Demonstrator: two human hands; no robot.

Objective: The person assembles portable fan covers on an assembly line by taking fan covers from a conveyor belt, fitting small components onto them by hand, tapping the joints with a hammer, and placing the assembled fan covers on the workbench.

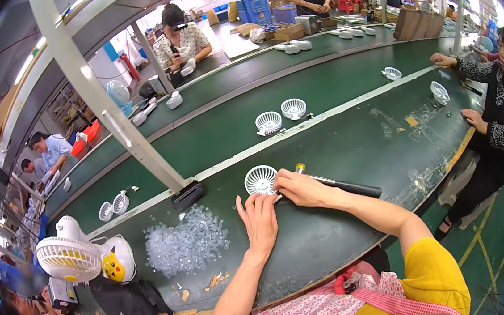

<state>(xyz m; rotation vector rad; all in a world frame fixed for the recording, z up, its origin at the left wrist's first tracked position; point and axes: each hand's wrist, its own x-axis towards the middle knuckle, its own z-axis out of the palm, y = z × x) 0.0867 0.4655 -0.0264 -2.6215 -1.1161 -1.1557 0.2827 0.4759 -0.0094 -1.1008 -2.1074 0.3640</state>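
A round white fan cage (261,179) with radial ribs lies on the green bench in front of me. At its lower edge, my left hand (259,217) holds on with bent fingertips, one finger raised a little apart. My right hand (299,188) grips the cage's lower right side, its fingers closed. A small white part shows between the two hands, but fingers cover most of it. Just beyond my right hand lies a tool with a long black handle (355,188) and a yellow end (300,168). Left of my left hand spreads a pile of small clear plastic pieces (187,242).
A white desk fan (69,258) and a black bag (122,304) occupy the bench's left end. A metal post (114,123) rises ahead. Beyond a pale divider strip, more fan cages (293,109) sit on the green belt. A co-worker (498,104) stands at the right.
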